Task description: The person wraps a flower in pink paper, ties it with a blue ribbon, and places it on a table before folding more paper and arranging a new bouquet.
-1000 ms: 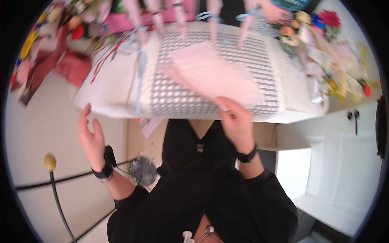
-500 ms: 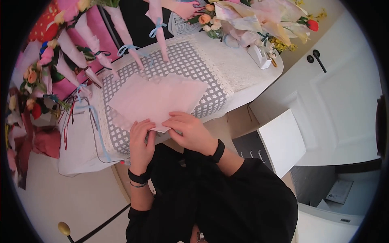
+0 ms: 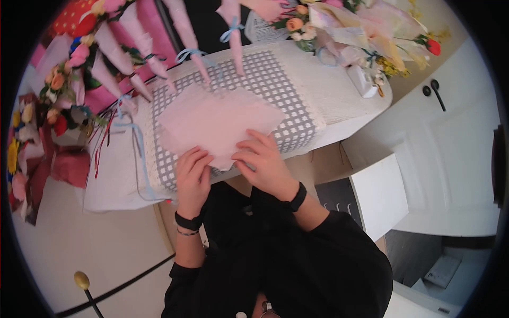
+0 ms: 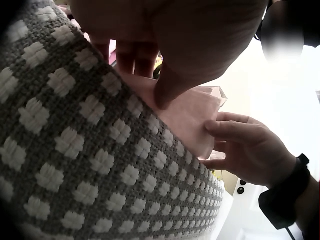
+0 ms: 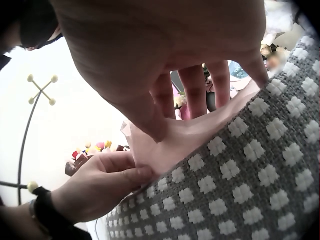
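Note:
Pink wrapping paper [image 3: 220,119], thin and in overlapping sheets, lies spread over the grey-and-white checked cloth with a corner toward the person. My left hand [image 3: 194,172] pinches its near edge on the left, thumb on top, as the right wrist view also shows with that hand [image 5: 102,182]. On the other side of the corner, my right hand [image 3: 265,167] pinches the paper between thumb and fingers. The left wrist view shows this right hand [image 4: 250,145] with its thumb on the paper's face and fingers behind the edge. The corner hangs between both hands at the table's front edge.
Flowers wrapped in pink paper [image 3: 188,40] with blue ribbons stand along the back. Red-wrapped flowers [image 3: 71,164] are at the left, pale-wrapped bouquets [image 3: 366,26] at the back right. Loose ribbons [image 3: 140,153] trail over the table's left end. A white cabinet [image 3: 379,196] stands below right.
The left hand came in from the left to grip the paper beside the right hand. Since then, the hands have moved slightly apart along its edge. The head view has turned.

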{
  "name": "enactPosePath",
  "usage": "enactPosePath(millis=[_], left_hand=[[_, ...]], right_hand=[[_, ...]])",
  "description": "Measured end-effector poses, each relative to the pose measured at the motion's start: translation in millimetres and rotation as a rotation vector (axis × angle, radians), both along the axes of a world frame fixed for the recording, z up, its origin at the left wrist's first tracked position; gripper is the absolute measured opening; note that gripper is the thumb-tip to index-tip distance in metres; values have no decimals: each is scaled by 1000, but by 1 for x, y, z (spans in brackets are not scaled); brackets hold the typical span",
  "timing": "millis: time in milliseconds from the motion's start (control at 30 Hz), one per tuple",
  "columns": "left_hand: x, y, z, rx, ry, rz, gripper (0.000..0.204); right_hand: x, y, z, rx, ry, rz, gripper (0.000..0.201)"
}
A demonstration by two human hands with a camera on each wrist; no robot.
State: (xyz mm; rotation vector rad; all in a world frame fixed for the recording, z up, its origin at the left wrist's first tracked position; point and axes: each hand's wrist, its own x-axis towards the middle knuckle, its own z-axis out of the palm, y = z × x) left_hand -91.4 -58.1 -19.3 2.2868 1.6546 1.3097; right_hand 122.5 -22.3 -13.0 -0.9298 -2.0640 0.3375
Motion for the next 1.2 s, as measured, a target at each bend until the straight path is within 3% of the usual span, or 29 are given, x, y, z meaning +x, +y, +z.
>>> enactPosePath(millis=[133, 367, 433, 533, 667, 833, 967, 1067, 1200], left_hand=[[-8, -3, -3, -43, -66, 4, 18], [-15, -7, 2, -125, -46, -37, 16], [-16, -7, 2, -96, -1, -58, 19], [-10, -9, 8, -80, -54, -16, 25], [2, -9, 20, 39, -45, -31, 32], [7, 1, 5, -264, -455, -97, 32], [7, 6, 15, -327, -463, -15, 27], [10, 11, 15, -301, -339, 51, 27], [10, 14, -8, -74, -256, 118, 25]], right_hand=[[-3, -5, 5, 81, -194, -110, 17], [-12, -1, 20, 186, -207, -83, 16], [-14, 11, 9, 85, -51, 151, 10], [-17, 24, 9, -87, 10, 210, 9], [-21, 37, 23, -36, -35, 262, 10], [-18, 40, 24, -182, -131, 307, 15], [-14, 36, 23, -189, -80, 311, 15], [-9, 35, 18, -209, -58, 289, 14], [-7, 37, 12, -207, -56, 299, 13]])
